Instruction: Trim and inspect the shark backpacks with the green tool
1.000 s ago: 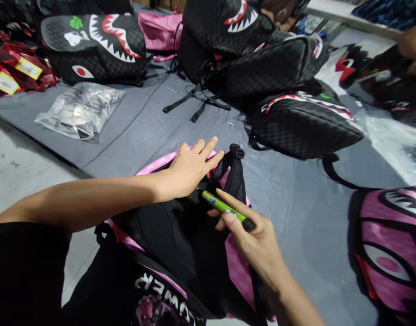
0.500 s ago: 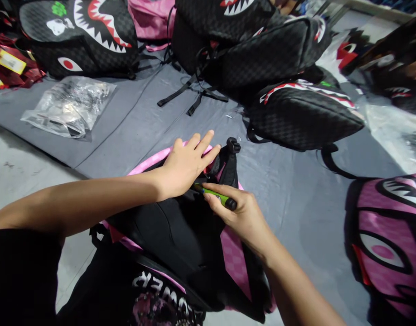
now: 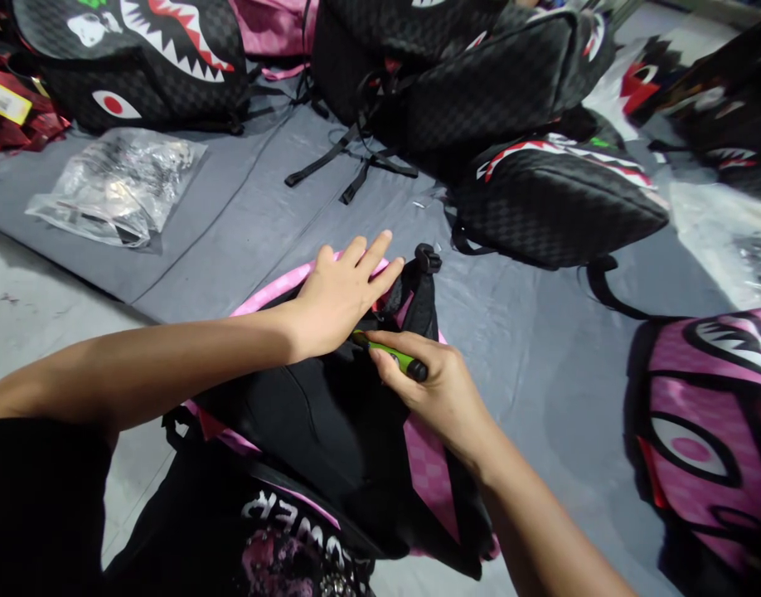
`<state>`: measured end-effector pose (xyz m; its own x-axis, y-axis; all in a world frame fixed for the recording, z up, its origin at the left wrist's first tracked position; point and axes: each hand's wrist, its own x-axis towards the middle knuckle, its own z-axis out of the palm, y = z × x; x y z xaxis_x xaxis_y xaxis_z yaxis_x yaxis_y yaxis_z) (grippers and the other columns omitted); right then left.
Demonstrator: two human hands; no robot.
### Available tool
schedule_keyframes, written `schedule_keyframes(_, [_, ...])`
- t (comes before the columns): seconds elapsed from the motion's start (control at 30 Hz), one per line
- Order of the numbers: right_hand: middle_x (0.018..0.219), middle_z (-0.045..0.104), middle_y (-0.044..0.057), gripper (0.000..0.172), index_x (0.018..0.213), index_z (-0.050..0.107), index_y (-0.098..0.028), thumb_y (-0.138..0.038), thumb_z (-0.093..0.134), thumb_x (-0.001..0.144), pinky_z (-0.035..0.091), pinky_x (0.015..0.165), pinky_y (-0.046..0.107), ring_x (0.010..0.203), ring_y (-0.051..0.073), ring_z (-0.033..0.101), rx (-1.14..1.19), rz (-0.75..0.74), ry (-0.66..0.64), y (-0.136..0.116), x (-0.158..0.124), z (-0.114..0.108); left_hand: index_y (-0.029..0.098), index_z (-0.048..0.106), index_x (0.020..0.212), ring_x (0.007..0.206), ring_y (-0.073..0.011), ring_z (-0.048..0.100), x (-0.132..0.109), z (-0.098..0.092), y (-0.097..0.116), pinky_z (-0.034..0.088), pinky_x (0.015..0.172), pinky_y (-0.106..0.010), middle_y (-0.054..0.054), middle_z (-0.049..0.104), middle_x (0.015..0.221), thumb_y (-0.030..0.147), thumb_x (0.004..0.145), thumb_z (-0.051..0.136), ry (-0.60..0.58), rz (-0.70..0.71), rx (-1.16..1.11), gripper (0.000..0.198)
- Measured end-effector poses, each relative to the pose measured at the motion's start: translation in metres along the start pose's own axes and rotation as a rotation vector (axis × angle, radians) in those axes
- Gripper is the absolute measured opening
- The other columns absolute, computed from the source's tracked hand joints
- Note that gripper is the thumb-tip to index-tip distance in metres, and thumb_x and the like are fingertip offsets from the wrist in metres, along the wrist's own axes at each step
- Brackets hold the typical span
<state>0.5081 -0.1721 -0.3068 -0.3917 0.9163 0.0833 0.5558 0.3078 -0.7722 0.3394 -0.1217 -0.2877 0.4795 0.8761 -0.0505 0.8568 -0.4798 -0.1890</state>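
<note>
A black and pink backpack lies in front of me at the table's near edge, its black side facing up. My left hand rests on its upper part with the fingers spread, holding nothing. In my right hand is a slim green tool with a black end, gripped like a pen. The tool's tip meets the black fabric just beside my left palm; what exactly it touches is hidden. A black strap with a buckle sticks up past my left fingertips.
Black checkered backpacks with shark mouths are piled at the back of the grey-covered table. A clear plastic bag lies at the left. To the right sits a pink shark backpack, with more plastic wrapping behind it.
The view has shifted slightly. My left hand stays spread on the backpack, and my right hand with the green tool has moved a touch to the left.
</note>
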Motion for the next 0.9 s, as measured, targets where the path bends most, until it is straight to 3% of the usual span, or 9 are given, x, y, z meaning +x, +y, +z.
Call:
schedule_keyframes(0.23, [0.089,0.078,0.006,0.025,0.105,0.077,-0.019,-0.029,0.060,0.091,0.057,0.075,0.031,0.073,0.018,0.071,-0.003,0.024,0.004,-0.0004,-0.0016,-0.0002,0.022,0.018,0.158,0.141,-0.0340,0.030,-0.0003,-0.0006,0.0000,0.043,0.096,-0.044,-0.014,0.008,0.167,0.025,0.089,0.061,0.019,0.004,0.006,0.082])
schedule_keyframes(0.9, [0.087,0.075,0.006,0.024,0.106,0.076,-0.018,-0.027,0.058,0.091,0.056,0.073,0.030,0.072,0.016,0.069,-0.027,-0.017,-0.006,-0.0040,-0.0011,0.0001,0.022,0.020,0.158,0.140,-0.0340,0.031,-0.0012,0.0026,-0.0002,0.042,0.096,-0.045,-0.013,0.010,0.167,0.021,0.089,0.057,0.051,0.004,-0.005,0.078])
